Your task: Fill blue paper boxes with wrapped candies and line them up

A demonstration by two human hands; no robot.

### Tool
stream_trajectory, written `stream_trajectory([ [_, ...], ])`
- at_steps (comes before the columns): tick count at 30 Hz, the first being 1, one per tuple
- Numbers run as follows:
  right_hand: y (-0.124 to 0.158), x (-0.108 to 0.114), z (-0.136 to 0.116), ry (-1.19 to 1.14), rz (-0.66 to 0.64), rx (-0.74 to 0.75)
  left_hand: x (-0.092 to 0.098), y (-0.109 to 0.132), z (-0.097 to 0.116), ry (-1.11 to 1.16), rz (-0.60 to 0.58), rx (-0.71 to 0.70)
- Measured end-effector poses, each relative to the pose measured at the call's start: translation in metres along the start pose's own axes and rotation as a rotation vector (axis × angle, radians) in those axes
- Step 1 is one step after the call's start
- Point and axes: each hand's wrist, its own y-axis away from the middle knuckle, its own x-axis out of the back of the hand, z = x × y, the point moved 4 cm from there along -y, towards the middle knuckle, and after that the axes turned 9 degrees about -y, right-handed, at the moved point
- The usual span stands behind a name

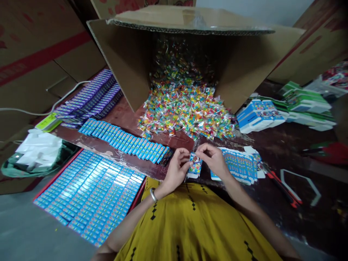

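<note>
Between my two hands, close to the table's front edge, is a small blue candy box (195, 167) with a colourful printed front. My left hand (178, 168) grips its left side between thumb and fingers. At its top edge, the fingers of my right hand (212, 157) are pinched together on the box. Whether anything is inside it I cannot see. Right of my hands lies a fanned stack of flat blue cartons (239, 165). Beyond them, a heap of clear candy packets (187, 112) spills from a big cardboard box (239, 65) onto the table.
A row of blue boxes (127, 143) stands to the left, with purple boxes (92, 98) behind. Lower left is a tray of blue boxes (92, 195). Red-handled cutter (282, 185), metal frame (301, 177), blue cartons (259, 114) and green cartons (304, 99) lie right.
</note>
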Motion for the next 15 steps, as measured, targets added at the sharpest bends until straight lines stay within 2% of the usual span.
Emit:
stream_trajectory([
  [4,-0.006,0.004,0.006,-0.011,0.012,-0.144,0.001,0.001,0.003,-0.108,0.011,-0.034],
  [10,-0.017,0.012,0.003,0.082,-0.096,-0.174,0.000,0.002,0.005,-0.121,-0.064,-0.031],
  [15,-0.010,0.009,-0.004,0.223,-0.064,-0.023,0.000,0.001,0.005,-0.116,-0.079,-0.034],
])
